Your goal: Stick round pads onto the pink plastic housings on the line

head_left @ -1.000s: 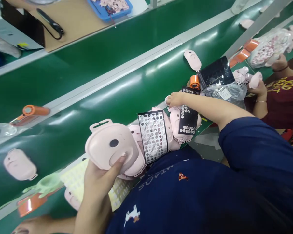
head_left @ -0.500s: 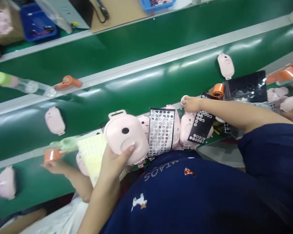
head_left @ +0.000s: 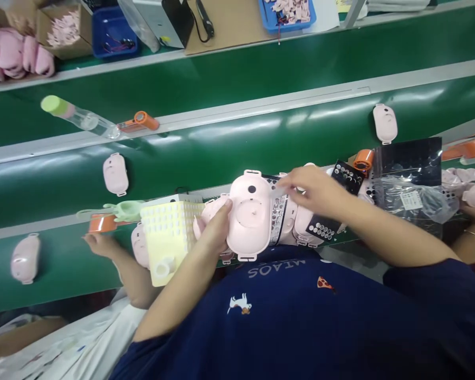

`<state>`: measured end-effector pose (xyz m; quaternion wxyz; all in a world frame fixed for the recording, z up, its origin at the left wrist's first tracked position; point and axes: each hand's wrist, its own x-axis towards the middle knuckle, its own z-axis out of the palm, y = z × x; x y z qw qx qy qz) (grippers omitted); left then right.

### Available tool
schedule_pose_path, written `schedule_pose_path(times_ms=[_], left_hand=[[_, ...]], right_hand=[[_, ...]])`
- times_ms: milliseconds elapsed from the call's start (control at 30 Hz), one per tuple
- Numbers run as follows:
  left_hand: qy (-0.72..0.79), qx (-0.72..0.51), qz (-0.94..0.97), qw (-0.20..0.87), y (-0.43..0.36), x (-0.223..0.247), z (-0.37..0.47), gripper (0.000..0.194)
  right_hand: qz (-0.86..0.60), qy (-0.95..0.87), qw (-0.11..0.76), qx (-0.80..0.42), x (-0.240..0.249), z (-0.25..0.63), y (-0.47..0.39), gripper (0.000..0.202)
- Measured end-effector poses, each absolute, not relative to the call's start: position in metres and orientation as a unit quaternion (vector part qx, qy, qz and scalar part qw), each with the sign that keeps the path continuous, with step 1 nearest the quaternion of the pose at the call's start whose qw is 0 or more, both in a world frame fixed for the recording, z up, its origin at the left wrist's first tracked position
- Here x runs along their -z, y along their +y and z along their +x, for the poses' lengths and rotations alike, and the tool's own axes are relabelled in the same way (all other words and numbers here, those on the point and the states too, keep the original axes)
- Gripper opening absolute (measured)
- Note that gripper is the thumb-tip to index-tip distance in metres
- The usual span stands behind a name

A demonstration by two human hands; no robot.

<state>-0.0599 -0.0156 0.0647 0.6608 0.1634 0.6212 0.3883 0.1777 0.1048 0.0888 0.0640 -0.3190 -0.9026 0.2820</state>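
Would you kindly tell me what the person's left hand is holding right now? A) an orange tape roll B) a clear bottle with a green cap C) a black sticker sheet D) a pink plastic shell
D: the left hand grips the pink plastic shell by its side above the belt edge, while the right hand reaches in over the shell's top.

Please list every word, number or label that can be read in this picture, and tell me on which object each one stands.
"MIAOS", seen upside down, partly folded, so perhaps incomplete: on the dark blue shirt of the person wearing the camera.
White label on the clear plastic bag: print too small to read.
Yellow sticker on the grey box: too blurred to read.
Dot sheets, such as the black sheet: only round dots, no text.
Pink shell: no text visible.
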Motion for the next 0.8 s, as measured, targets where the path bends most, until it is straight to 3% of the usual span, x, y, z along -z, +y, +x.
schedule_pose_path(times_ms=[100, 233, 333, 467, 800], left_hand=[[0.529, -0.378, 0.127, 0.749, -0.007, -0.074, -0.047, 0.080], [0.486, -0.397, 0.113, 0.770, -0.006, -0.079, -0.051, 0.083], [0.474, -0.401, 0.117, 0.775, -0.012, -0.070, -0.058, 0.083], [0.480, -0.393, 0.168, 0.766, -0.019, -0.063, -0.063, 0.078], [0.548, -0.436, 0.219, 0.679, -0.024, -0.071, -0.069, 0.070]], right_hand=[[-0.160, -0.942, 0.193, -0.224, -0.104, 0.159, 0.076, 0.029], [-0.061, -0.970, 0.127, -0.196, -0.105, 0.167, 0.070, 0.045], [-0.059, -0.969, 0.052, -0.235, -0.107, 0.176, 0.075, 0.063], [-0.052, -0.970, 0.011, -0.236, -0.111, 0.173, 0.072, 0.065], [-0.206, -0.965, 0.128, -0.101, -0.111, 0.150, 0.027, 0.041]])
